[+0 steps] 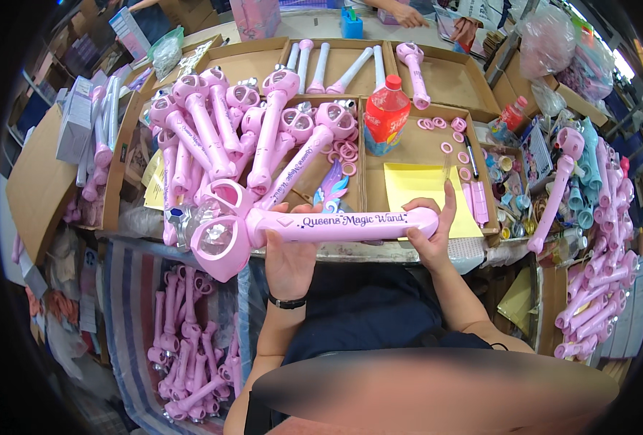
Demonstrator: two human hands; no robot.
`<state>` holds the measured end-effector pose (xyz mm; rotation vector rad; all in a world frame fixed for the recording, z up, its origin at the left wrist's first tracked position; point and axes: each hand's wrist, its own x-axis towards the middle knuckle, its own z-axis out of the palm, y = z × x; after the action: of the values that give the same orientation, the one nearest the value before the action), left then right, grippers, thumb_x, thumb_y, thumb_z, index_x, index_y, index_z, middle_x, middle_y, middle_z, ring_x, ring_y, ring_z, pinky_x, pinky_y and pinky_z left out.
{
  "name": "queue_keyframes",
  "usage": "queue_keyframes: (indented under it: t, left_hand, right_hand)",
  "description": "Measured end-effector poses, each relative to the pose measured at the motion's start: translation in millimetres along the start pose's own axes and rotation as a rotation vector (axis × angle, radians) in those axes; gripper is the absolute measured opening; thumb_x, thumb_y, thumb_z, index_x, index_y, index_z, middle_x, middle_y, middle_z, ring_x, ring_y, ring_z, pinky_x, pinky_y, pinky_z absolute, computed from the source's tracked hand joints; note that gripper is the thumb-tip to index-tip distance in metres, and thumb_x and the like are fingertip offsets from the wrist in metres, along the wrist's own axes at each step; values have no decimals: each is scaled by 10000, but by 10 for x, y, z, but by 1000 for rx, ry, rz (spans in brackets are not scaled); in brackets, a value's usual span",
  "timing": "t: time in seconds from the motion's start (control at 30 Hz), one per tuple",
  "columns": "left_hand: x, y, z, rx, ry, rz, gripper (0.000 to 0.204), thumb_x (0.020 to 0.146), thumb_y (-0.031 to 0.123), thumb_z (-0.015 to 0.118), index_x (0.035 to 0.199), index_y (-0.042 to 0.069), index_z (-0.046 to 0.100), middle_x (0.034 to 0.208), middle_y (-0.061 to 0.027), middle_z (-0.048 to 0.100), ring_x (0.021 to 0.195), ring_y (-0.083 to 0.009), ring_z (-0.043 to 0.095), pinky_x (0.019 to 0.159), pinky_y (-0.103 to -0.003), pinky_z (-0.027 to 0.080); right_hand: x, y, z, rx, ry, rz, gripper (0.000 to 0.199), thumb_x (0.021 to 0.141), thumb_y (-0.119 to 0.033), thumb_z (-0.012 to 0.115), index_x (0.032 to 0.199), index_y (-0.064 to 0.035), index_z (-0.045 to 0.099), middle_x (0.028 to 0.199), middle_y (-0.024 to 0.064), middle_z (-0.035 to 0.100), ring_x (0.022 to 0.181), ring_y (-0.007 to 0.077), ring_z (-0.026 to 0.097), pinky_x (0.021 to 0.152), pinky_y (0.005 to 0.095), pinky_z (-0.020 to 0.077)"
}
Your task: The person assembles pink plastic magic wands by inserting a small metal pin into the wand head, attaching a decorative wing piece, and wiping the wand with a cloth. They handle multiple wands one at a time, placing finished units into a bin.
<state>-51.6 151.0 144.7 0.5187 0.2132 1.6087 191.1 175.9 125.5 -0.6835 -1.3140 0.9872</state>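
Note:
A pink toy wand (350, 230) lies level across the front of me, its ring-shaped head with a clear dome on the left and dark lettering along its handle. My left hand (291, 262) is closed round the handle just beside the head, from below. At the other end, my right hand (434, 230) pinches the rounded tip between thumb and fingers, with the index finger raised. Just behind the held wand is a pile of similar pink wands (216, 130). A yellow sheet of paper (415, 185) lies behind my right hand.
Cardboard trays (473, 72) cover the table, with pink rings (446, 147), a pen (471, 156) and a red-labelled bottle (386, 119). A striped bag (129, 312) of wands stands low left. More wands (600, 290) are stacked right. Across the table, another person's hand (408, 16) shows.

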Motion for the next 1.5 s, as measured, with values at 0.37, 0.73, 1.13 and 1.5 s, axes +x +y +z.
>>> queue_keyframes:
  t: [0.37, 0.73, 1.13, 1.5]
  left_hand:
    - [44, 14, 8, -30, 101, -178, 430, 976, 338, 500, 1310, 68, 472, 1375, -147, 483, 1330, -377, 378, 1040, -561, 376]
    - [53, -5, 29, 178, -165, 86, 530, 888, 169, 658, 1339, 123, 382, 1253, -124, 542, 1260, -367, 472, 1045, -526, 380]
    - [36, -5, 66, 218, -141, 44, 502, 901, -38, 513, 1355, 121, 367, 1364, -128, 479, 1280, -401, 442, 1038, -575, 382]
    - [79, -48, -82, 90, -200, -34, 426, 973, 137, 497, 1384, 135, 385, 1451, -105, 406, 1338, -399, 360, 1082, -564, 328]
  right_hand:
    - [68, 120, -257, -226, -146, -354, 1005, 787, -29, 672, 1491, -155, -34, 1154, 225, 493, 974, 252, 569, 837, 357, 492]
    - [134, -205, -100, 124, 25, 560, 957, 823, -211, 692, 1497, -98, 23, 976, 155, 620, 865, 196, 626, 762, 317, 506]
    - [114, -273, -110, 86, -60, 669, 936, 816, -172, 723, 1490, -69, 80, 1010, 130, 583, 895, 173, 592, 815, 302, 482]
    - [101, -72, -84, -444, -74, -108, 775, 835, -140, 676, 1428, 5, 198, 1183, 158, 524, 1033, 208, 548, 917, 332, 436]
